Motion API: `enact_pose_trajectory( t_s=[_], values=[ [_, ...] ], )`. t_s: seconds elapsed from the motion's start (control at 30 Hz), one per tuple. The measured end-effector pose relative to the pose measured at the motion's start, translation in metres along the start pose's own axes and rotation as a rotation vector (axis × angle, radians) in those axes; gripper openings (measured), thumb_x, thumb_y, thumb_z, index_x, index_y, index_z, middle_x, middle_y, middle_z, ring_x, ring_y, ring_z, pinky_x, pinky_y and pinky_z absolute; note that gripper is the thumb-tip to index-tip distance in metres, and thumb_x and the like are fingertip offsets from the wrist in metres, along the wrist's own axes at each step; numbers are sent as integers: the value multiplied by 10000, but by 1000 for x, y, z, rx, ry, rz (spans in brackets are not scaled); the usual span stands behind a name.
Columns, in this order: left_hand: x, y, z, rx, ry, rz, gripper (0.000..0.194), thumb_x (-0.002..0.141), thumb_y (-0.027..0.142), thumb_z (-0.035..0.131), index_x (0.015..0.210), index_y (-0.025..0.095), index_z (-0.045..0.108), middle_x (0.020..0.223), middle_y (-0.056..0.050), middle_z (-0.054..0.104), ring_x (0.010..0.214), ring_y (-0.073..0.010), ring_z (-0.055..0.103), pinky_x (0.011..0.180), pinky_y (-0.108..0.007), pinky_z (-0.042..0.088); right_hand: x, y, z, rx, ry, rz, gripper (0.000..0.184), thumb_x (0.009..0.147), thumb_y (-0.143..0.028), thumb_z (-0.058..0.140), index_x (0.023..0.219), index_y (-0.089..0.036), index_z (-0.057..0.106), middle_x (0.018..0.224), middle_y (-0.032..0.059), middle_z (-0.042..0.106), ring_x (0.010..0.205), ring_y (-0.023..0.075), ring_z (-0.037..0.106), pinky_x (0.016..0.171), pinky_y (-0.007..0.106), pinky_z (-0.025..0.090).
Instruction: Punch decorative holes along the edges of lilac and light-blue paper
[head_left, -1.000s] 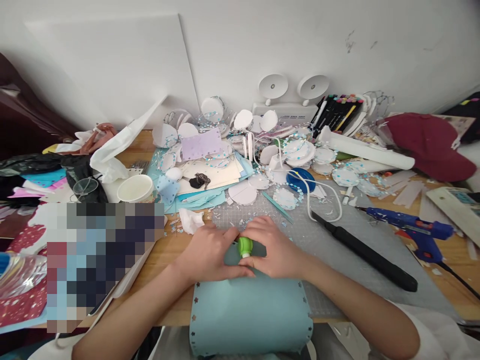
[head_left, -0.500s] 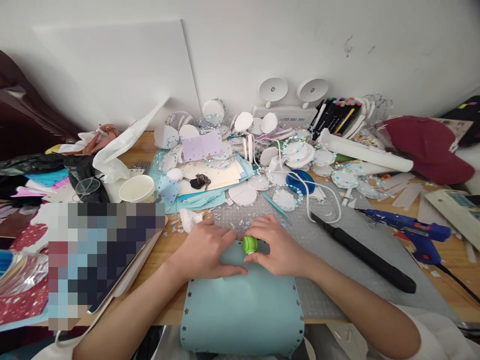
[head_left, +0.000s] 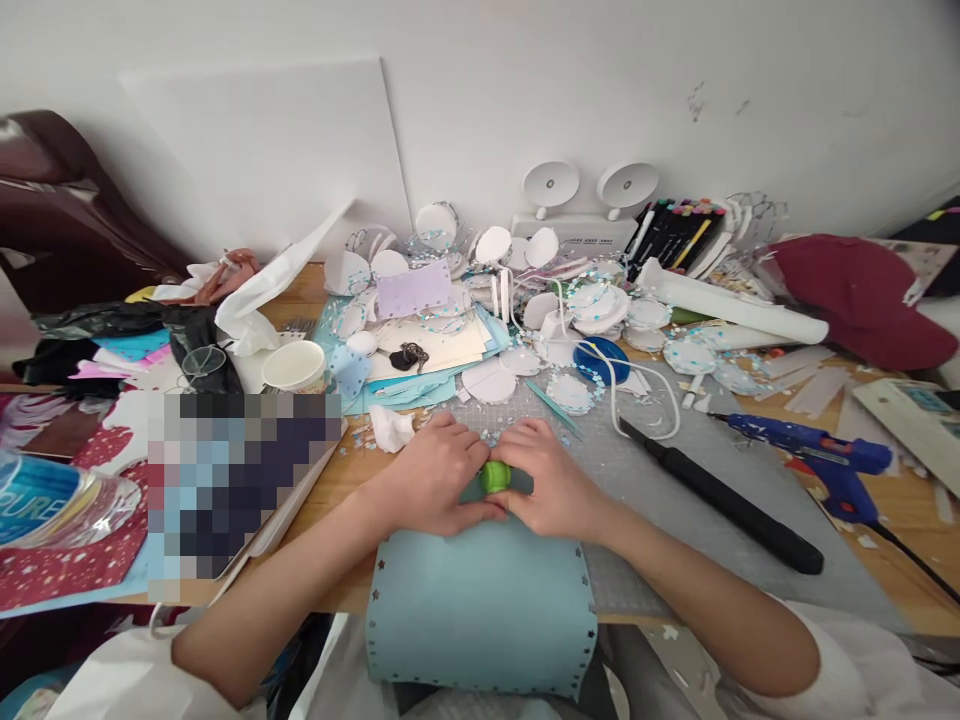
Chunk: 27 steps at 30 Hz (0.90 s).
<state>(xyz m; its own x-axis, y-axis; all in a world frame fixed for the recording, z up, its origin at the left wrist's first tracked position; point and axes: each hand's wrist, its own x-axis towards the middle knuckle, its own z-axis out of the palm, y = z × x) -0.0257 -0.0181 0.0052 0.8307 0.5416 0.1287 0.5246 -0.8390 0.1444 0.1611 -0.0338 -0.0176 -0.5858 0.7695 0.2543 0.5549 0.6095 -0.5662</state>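
A sheet of light-blue paper (head_left: 480, 600) curves over the table's front edge, with small flower-shaped holes punched along its sides. At its far edge sits a small green craft punch (head_left: 495, 477). My right hand (head_left: 551, 485) is closed round the punch, thumb at the near side and fingers at the far side. My left hand (head_left: 442, 480) is closed on the paper's far edge, its thumb and fingertips right beside the punch. The exact contact of the left fingertips is partly hidden.
A black-handled cutter (head_left: 735, 510) and a blue glue gun (head_left: 817, 455) lie to the right on the grey cutting mat (head_left: 645, 560). White discs (head_left: 487, 380), blue paper and tweezers (head_left: 551, 408) crowd the back. To the left are a paper cup (head_left: 294, 367) and a water bottle (head_left: 60, 500).
Both hands and the green punch have shifted slightly away from me in the view. My left hand has come closer to the punch, and the camera view has turned a little left.
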Motion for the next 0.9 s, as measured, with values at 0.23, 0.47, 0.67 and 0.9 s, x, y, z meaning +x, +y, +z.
enact_pose_trajectory(
  t_s=[0.23,0.47,0.67,0.9],
  values=[
    [0,3,-3,108,-97,-129,636,807,732,331,853,137,550,583,-61,610,547,-265,597,526,-325,373,0,2,-5,-2,-30,37,214,707,-193,699,730,-189,486,774,14,525,803,201,479,794,367,369],
    [-6,3,-11,105,-108,-131,728,724,807,363,954,148,569,561,-42,611,541,-262,603,522,-307,368,-4,2,-15,46,-87,62,230,726,-267,729,851,-184,555,828,30,567,852,221,506,802,389,379],
    [-6,0,-10,118,-128,-106,730,719,804,378,949,142,581,551,-35,607,521,-257,587,553,-344,385,-2,1,-13,19,-26,-3,221,705,-220,737,780,-189,532,750,6,566,789,199,520,841,402,352],
    [8,7,-7,9,-92,-102,460,791,607,522,831,150,556,783,-68,665,692,-244,622,665,-364,422,-2,1,-6,-46,-6,3,232,673,-154,671,675,-202,444,696,-15,505,752,184,504,885,405,358]
  ],
)
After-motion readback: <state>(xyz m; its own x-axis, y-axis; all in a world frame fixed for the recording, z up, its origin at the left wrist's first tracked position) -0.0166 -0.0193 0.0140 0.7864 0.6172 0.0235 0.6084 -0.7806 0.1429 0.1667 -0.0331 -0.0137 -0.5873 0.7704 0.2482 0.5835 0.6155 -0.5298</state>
